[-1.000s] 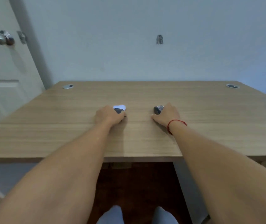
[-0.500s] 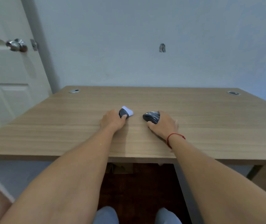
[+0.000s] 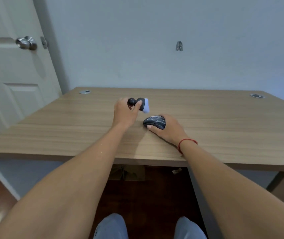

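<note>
My left hand (image 3: 124,112) grips a small dark brush with a round knob handle and a white bristle pad (image 3: 142,104), held just above the wooden desk (image 3: 68,131) with the pad facing right. My right hand (image 3: 168,130) holds a dark computer mouse (image 3: 154,121) that sits on the desk, thumb on its near side and fingers curled over its far side. The brush is a short way up and left of the mouse, not touching it. A red string circles my right wrist.
Two round cable grommets (image 3: 84,91) (image 3: 257,95) sit in the desk's far corners. A white door with a metal knob (image 3: 25,43) stands at the left. The wall is right behind the desk. My knees show below the front edge.
My left hand has lifted the brush up and turned it so the handle shows. My right hand has tipped the mouse into view. The camera has tilted up and drawn back.
</note>
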A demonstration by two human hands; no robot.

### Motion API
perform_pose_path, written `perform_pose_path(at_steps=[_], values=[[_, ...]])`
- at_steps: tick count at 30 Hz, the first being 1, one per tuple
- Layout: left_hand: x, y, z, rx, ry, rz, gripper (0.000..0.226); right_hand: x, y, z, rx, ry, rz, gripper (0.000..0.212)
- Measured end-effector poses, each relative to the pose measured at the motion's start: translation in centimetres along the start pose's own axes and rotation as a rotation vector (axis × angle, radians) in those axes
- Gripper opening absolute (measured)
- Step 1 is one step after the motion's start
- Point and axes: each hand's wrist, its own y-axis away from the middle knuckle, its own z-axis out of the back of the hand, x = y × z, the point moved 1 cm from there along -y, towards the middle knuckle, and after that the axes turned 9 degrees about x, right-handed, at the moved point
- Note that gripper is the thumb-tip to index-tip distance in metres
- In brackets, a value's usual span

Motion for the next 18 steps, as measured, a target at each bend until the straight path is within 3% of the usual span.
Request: perform_pose_path(at_steps=[7, 18], values=[[-1.7, -0.2, -0.4, -0.001, 0.217, -0.018, 0.027, -0.7, -0.2, -0.1, -0.008, -0.077, 0.000, 0.068], [1.8, 0.5, -1.4, 0.031, -0.047, 0.070, 0.026, -0.9, -0.3, 0.0, -0.024, -0.092, 0.073, 0.062]])
